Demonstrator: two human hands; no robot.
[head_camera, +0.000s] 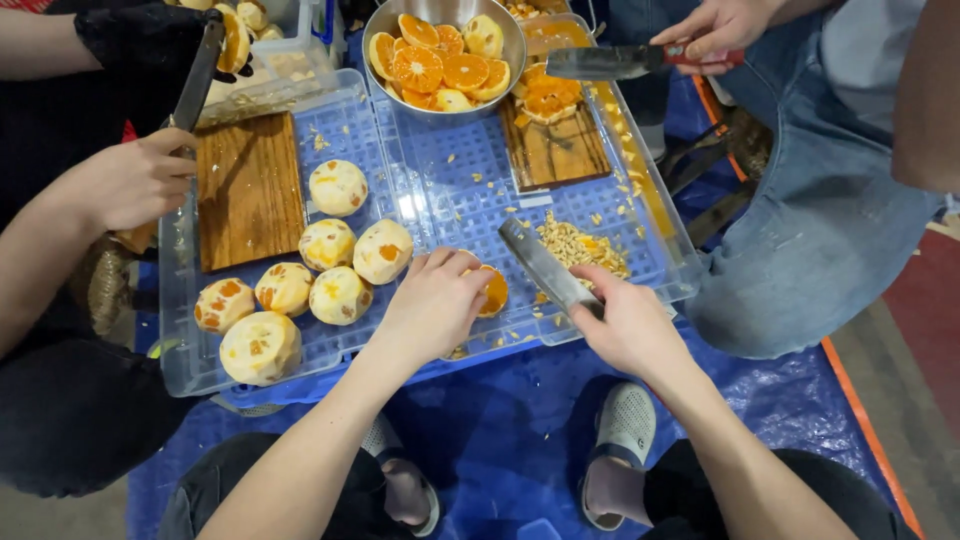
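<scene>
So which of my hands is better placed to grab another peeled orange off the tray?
Left, probably. Your left hand rests on an orange half, right beside the peeled oranges on the blue tray. Your right hand is busy gripping the knife and lies farther from them.

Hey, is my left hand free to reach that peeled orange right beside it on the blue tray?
Probably not at once: the left hand is pressed on an orange half. Once it lets go, the nearest peeled orange lies just to its left on the blue tray, with nothing between them.
</scene>
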